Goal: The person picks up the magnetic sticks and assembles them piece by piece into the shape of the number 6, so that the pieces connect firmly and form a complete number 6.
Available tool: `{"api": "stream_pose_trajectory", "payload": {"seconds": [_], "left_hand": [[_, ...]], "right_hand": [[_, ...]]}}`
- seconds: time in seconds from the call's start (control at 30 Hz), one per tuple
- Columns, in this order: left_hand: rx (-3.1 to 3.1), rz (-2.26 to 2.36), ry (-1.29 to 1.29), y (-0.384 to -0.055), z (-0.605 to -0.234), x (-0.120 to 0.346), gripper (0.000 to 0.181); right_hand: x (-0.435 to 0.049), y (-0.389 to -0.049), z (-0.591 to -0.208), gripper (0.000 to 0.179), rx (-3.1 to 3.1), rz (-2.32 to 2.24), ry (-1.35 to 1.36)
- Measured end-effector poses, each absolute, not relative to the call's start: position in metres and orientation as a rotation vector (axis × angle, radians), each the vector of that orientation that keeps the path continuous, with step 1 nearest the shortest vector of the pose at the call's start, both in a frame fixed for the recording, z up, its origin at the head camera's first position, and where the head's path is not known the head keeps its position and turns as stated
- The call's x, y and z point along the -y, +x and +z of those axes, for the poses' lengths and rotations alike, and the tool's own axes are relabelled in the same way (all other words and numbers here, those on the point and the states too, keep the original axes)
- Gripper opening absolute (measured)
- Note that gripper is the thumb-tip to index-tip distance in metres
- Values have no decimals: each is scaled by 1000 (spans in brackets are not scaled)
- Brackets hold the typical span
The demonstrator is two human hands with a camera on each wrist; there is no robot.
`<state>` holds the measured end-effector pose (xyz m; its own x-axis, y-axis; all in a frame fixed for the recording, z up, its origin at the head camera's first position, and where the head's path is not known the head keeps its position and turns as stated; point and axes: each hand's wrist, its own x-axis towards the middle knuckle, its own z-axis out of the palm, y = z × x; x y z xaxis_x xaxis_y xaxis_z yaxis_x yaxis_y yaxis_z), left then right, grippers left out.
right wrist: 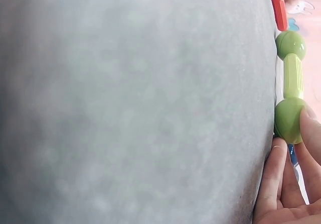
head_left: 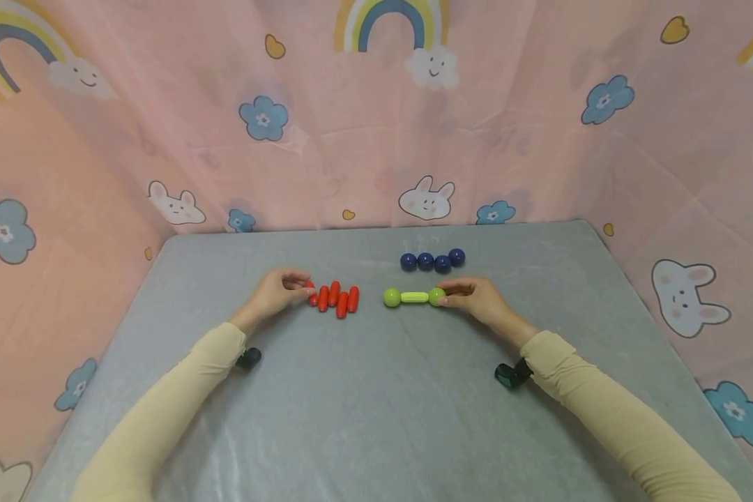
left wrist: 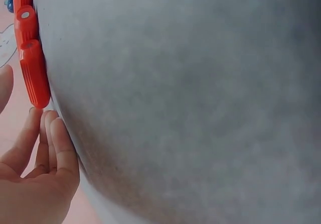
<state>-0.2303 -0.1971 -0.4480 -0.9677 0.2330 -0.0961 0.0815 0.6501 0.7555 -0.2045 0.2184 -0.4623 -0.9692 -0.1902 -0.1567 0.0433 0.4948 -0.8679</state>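
Observation:
Several red ridged rods lie side by side on the grey table, left of the middle. My left hand is at the leftmost red rod; in the left wrist view its fingertips are right at the rod's lower end and the thumb stands apart from it. My right hand pinches the right green ball between thumb and fingers. This ball is at one end of a light green ridged rod, with another green ball at the opposite end, like a small dumbbell.
Several dark blue balls sit in a row behind the green piece. The grey table ends at a pink patterned curtain at the back and sides. A dark wrist camera hangs under the right sleeve, another under the left.

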Motion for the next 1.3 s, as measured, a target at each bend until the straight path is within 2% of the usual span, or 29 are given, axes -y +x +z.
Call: {"api": "stream_pose_trajectory", "payload": {"seconds": [0.9, 1.3], "left_hand": [[-2686, 1266, 277, -222, -449, 192, 41], [-2675, 1326, 193, -222, -447, 193, 39]], "right_hand": [[-218, -204, -462, 42, -2494, -1489, -145], [-216, -203, -461, 43, -2483, -1500, -151]]}}
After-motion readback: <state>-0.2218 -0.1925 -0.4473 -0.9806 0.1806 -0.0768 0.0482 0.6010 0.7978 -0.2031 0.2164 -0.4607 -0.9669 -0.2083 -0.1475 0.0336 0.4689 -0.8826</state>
